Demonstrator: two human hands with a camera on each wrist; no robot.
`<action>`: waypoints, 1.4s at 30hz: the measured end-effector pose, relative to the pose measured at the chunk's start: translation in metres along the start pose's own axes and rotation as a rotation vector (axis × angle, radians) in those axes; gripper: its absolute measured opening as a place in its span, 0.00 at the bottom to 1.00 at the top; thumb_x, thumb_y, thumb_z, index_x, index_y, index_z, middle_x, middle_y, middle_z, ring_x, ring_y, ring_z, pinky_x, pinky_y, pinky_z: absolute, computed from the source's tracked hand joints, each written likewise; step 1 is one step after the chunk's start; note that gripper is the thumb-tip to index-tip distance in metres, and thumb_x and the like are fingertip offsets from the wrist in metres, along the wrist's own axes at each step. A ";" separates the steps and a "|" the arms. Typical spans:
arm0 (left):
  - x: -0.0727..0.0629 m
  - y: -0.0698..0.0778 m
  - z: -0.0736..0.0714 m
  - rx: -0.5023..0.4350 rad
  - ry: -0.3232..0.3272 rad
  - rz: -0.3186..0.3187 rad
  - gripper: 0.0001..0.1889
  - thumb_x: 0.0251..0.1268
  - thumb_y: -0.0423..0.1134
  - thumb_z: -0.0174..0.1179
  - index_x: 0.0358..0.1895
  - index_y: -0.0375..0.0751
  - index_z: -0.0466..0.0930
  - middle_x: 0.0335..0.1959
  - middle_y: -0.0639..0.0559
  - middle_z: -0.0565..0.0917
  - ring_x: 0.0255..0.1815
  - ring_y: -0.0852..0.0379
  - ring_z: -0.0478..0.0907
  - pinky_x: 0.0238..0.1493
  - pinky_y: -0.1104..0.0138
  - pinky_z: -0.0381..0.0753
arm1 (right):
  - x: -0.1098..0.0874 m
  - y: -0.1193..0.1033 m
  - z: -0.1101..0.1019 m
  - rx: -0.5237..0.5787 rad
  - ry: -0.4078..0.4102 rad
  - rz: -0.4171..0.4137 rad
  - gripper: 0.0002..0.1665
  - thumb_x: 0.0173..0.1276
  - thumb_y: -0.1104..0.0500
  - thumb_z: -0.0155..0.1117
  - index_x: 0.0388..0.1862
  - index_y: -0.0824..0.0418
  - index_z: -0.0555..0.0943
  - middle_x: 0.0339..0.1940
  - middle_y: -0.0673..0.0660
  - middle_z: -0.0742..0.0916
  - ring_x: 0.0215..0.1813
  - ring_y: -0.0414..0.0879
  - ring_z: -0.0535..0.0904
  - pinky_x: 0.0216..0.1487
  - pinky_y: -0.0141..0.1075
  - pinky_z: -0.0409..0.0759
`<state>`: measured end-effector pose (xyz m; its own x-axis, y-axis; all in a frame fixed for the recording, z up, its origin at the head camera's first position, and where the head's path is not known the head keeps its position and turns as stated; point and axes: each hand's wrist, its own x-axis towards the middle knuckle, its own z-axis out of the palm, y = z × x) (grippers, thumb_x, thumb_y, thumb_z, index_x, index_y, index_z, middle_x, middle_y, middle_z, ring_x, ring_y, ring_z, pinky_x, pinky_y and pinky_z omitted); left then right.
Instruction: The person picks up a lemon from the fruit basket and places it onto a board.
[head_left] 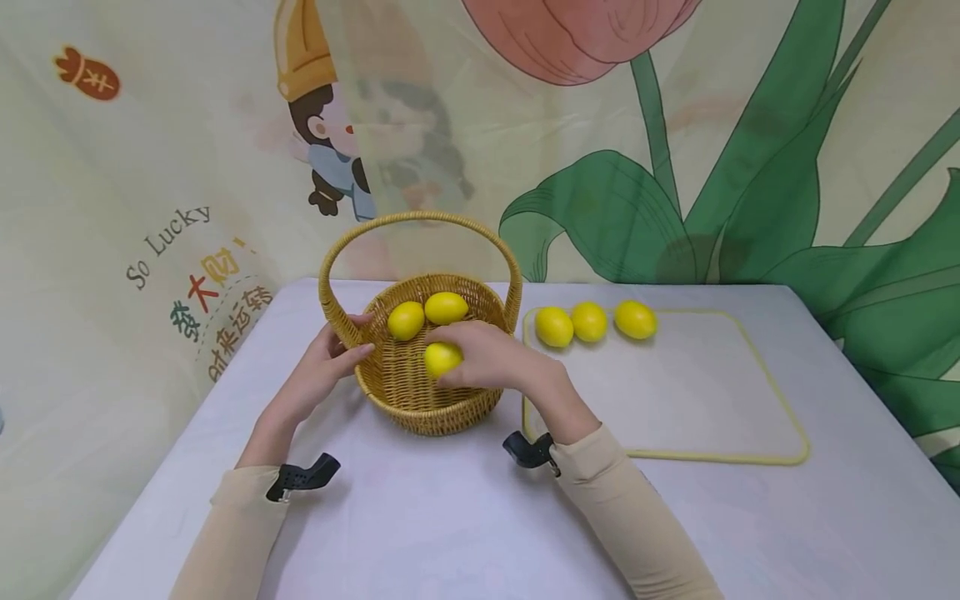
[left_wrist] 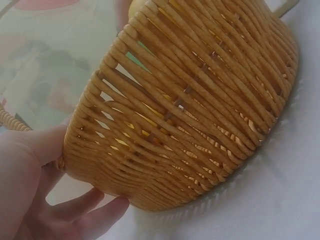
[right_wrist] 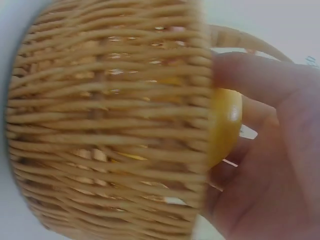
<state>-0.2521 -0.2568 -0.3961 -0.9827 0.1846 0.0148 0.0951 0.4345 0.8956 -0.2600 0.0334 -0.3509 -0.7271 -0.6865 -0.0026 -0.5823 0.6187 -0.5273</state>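
A brown wicker basket (head_left: 435, 423) with a tall arched handle stands on the table. Two lemons, one on the left (head_left: 406, 321) and one farther back (head_left: 446, 308), lie inside it. My right hand (head_left: 487, 357) reaches over the basket's right rim and holds a third lemon (head_left: 443, 360) between thumb and fingers. In the right wrist view that lemon (right_wrist: 227, 125) is partly hidden behind the woven wall. My left hand (head_left: 324, 367) grips the basket's left side by the handle base, its thumb over the rim and its fingers (left_wrist: 102, 217) against the outer wall.
To the right lies a white board (head_left: 675, 400) with a yellow edge. Along its back edge sit three more lemons: one at left (head_left: 553, 327), one beside it (head_left: 589, 322) and one a little apart (head_left: 635, 320). A printed cloth (head_left: 450, 125) hangs behind the white table (head_left: 405, 517).
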 end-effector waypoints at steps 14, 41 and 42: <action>0.001 -0.001 0.000 -0.023 -0.008 0.024 0.30 0.74 0.46 0.57 0.73 0.47 0.58 0.77 0.48 0.64 0.72 0.43 0.69 0.56 0.69 0.81 | -0.037 0.017 -0.048 0.180 0.123 0.075 0.32 0.61 0.51 0.71 0.66 0.44 0.75 0.60 0.45 0.81 0.51 0.45 0.77 0.52 0.39 0.79; 0.001 -0.002 -0.001 -0.014 -0.011 0.020 0.31 0.74 0.47 0.57 0.73 0.45 0.58 0.77 0.46 0.62 0.73 0.41 0.67 0.57 0.67 0.82 | -0.111 0.105 -0.099 0.229 0.472 0.430 0.35 0.67 0.51 0.63 0.73 0.48 0.68 0.68 0.60 0.75 0.60 0.59 0.72 0.58 0.53 0.74; 0.001 -0.002 0.000 -0.016 -0.010 0.021 0.31 0.74 0.47 0.57 0.73 0.45 0.58 0.77 0.46 0.62 0.73 0.41 0.67 0.57 0.67 0.82 | -0.114 0.110 -0.099 0.234 0.491 0.447 0.35 0.68 0.51 0.62 0.74 0.48 0.67 0.69 0.61 0.75 0.60 0.59 0.71 0.59 0.54 0.74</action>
<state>-0.2529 -0.2579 -0.3974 -0.9788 0.2025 0.0292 0.1129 0.4159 0.9024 -0.2772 0.2172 -0.3241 -0.9907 -0.0996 0.0927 -0.1356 0.6650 -0.7344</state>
